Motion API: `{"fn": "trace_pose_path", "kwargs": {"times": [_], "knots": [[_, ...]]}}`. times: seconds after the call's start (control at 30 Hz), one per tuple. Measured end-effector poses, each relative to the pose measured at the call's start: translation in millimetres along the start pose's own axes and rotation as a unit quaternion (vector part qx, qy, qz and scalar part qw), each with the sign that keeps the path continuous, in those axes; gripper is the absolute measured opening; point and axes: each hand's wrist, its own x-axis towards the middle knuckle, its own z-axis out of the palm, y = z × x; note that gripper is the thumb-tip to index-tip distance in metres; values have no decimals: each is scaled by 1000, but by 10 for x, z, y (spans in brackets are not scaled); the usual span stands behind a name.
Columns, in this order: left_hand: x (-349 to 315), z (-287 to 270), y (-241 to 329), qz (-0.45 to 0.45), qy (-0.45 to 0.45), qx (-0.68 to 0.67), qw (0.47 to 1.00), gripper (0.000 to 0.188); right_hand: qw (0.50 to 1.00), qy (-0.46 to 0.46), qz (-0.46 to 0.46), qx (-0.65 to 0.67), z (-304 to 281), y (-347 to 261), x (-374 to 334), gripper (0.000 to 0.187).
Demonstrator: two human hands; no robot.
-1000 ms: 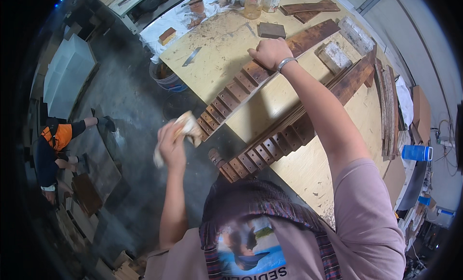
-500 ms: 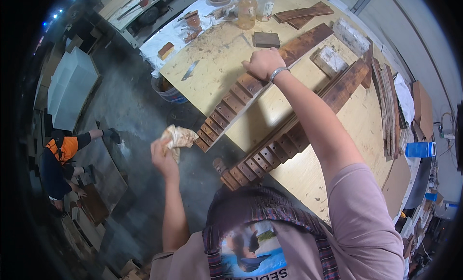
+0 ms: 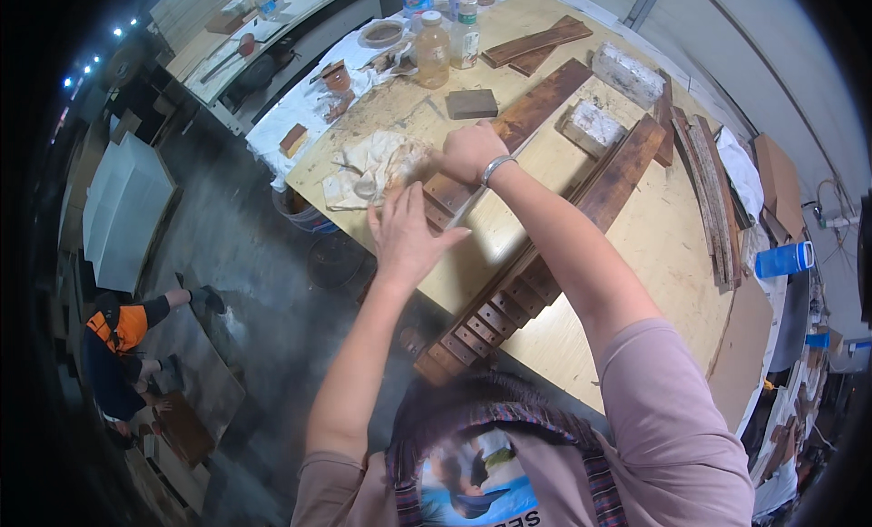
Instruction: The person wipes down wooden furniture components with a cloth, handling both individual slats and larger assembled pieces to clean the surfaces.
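Note:
My right hand [image 3: 472, 152] is closed on a fanned stack of dark-stained wooden boards [image 3: 545, 100], whose near ends have drilled holes. Just left of it, my left hand [image 3: 406, 235] is spread open over the near ends of that stack, hiding part of them. No object shows in its fingers; whether it touches the wood I cannot tell. A stained cream rag [image 3: 372, 167] lies crumpled on the table beyond my left fingers. Under my right forearm rests a second fanned stack of drilled boards [image 3: 481, 323], its near ends jutting past the table edge.
The pale worktable [image 3: 563, 364] carries a dark block [image 3: 472, 104], two bottles [image 3: 433, 55], crossed wood strips [image 3: 538, 44] and two whitish blocks [image 3: 592, 128]. More strips [image 3: 718, 200] lie right. A bucket [image 3: 304, 214] stands below the left edge. A person [image 3: 118, 354] works at far left.
My left hand has let go of the rag, which now lies on the table, and has moved right to the first stack. The right hand stays on that stack.

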Motion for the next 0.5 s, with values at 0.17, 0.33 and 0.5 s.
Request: {"fn": "trace_pose_path", "kwargs": {"times": [0.17, 0.33, 0.5], "knots": [[79, 30, 109, -26, 52, -35, 998, 89, 990, 102, -31, 90, 97, 133, -22, 50], [126, -5, -75, 49, 68, -41, 996, 74, 962, 93, -186, 178, -34, 302, -318, 53], [57, -104, -90, 14, 27, -92, 995, 72, 972, 41, -226, 43, -135, 273, -567, 84]]}}
